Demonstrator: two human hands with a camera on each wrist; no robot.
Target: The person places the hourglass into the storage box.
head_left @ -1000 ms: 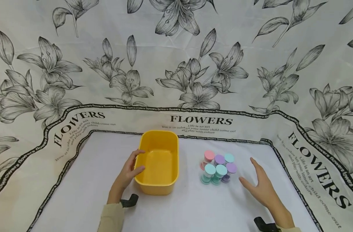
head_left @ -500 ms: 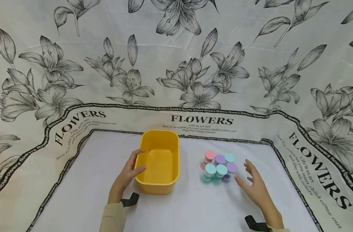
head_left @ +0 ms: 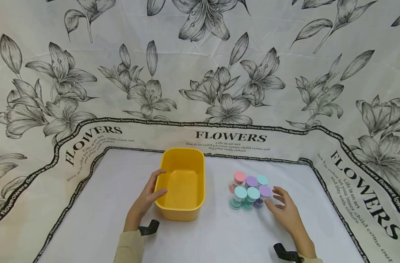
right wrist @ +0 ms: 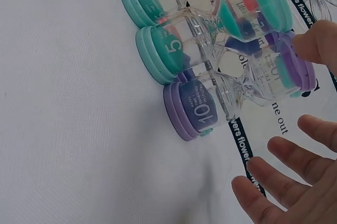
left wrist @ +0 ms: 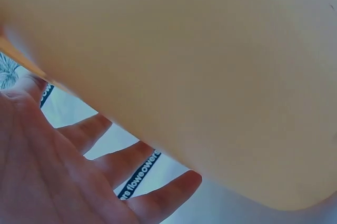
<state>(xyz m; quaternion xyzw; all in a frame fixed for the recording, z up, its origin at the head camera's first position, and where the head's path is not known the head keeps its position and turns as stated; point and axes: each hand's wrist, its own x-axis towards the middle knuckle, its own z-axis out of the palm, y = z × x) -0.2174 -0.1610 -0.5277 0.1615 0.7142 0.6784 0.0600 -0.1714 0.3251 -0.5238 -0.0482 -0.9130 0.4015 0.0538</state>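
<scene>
Gripping yellow bin, left fingers partly hidden; right fingers loose beside purple hourglass, contact unclear.

- I have the tub left of the table's middle, near its far edge.
- My left grip holds the tub's left rim.
- Right of the tub, well short of the table's right edge, hourglasses stand in two rows, one behind the other.
- My right grip is just right of the front row.
- Cloth rises behind the far edge.
</scene>
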